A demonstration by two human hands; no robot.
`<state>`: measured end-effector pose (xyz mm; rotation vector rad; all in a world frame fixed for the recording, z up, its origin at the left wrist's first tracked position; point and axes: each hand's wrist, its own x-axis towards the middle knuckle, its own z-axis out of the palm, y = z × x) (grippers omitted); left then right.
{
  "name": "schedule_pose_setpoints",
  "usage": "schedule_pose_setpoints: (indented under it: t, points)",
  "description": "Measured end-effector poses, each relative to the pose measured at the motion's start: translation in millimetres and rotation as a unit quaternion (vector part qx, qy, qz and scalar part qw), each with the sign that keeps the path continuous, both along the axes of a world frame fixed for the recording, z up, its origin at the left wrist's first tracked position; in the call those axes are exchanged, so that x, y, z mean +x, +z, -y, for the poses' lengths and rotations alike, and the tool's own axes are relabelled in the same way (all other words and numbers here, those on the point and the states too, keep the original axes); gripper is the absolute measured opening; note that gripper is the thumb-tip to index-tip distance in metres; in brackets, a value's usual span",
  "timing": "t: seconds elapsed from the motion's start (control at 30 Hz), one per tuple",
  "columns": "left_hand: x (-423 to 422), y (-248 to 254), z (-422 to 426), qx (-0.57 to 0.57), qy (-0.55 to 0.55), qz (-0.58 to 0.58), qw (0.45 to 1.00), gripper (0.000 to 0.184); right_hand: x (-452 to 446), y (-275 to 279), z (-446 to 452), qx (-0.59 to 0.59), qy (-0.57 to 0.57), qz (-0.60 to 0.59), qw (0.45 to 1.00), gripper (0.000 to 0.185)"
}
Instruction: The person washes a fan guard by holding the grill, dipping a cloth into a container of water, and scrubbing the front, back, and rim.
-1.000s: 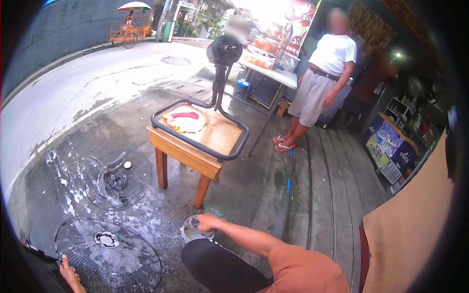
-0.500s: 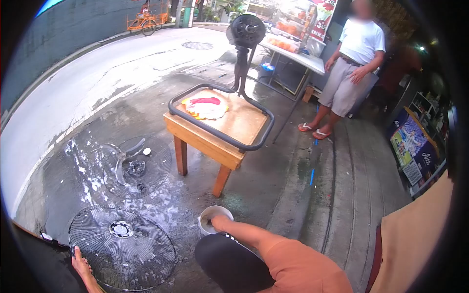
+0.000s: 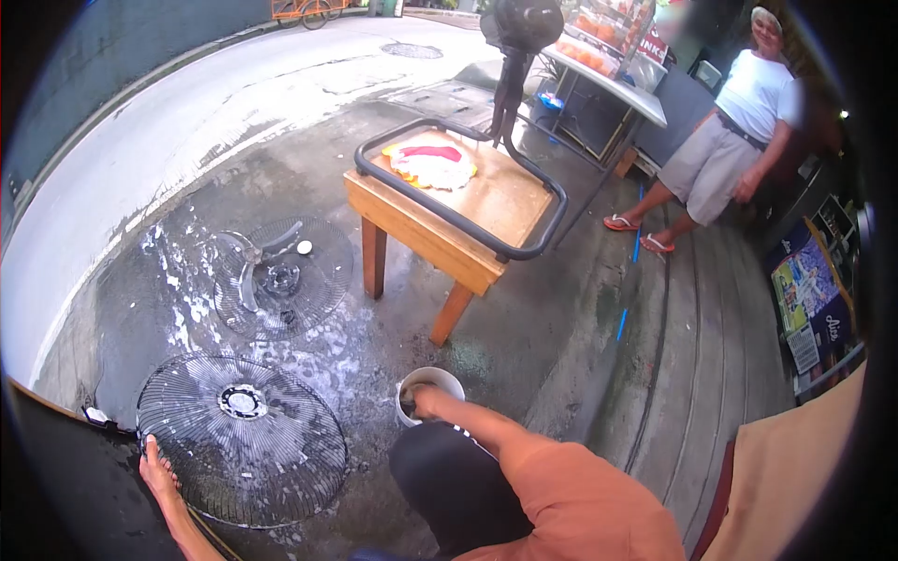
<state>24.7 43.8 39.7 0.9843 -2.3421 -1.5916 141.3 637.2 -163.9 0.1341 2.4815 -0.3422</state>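
My left hand point(image 3: 159, 470) grips the left rim of a round black fan grille point(image 3: 281, 458), which has soap suds on its wires. Down inside a white bucket point(image 3: 443, 377), my right hand point(image 3: 426, 402) has its fingers mostly hidden, and what they hold, if anything, cannot be made out. Beyond the first grille, a second grille point(image 3: 327, 280) lies on the wet ground with fan blades point(image 3: 248, 285) and a small white round part point(image 3: 304, 248) on it.
A wooden stool point(image 3: 421, 224) bears a black tubular frame, a colourful cloth point(image 3: 430, 165) and the fan's upright body point(image 3: 519, 37). A person point(image 3: 739, 122) in sandals stands at the right, near a food stall table point(image 3: 627, 93). Suds streak the ground.
The view has shifted, so the scene sits higher and further right. My right hand has gone from the bucket's rim down into it. My left hand stays on the grille's edge.
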Motion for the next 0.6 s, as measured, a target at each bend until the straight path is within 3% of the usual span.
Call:
schedule_pose_setpoints:
  t: [0.07, 0.2, 0.33, 0.5, 0.6]
  points:
    - [1.0, 4.2, 1.0, -0.004, -0.002, 0.001, 1.0, 0.054, 0.1, -15.2, -0.4, 0.001, -0.001, -0.01, 1.0, 0.032]
    - [4.6, 21.3, -14.5, 0.046, -0.011, -0.018, 0.999, 0.046, -3.6, 33.6, -6.3, -0.053, -0.048, 0.008, 0.997, 0.045]
    - [0.4, 22.4, -21.8, 0.12, -0.044, -0.071, 0.989, 0.041, -9.3, 96.7, -21.4, -0.149, -0.027, -0.019, 0.988, 0.045]
    - [3.5, 46.7, -50.6, 0.128, -0.035, -0.081, 0.988, 0.042, -33.0, 219.1, 11.3, -0.077, -0.042, -0.07, 0.994, 0.045]
    - [4.3, 48.8, -58.0, 0.156, -0.05, -0.1, 0.981, 0.045, -58.6, 246.6, 36.2, -0.077, 0.005, -0.193, 0.978, 0.048]
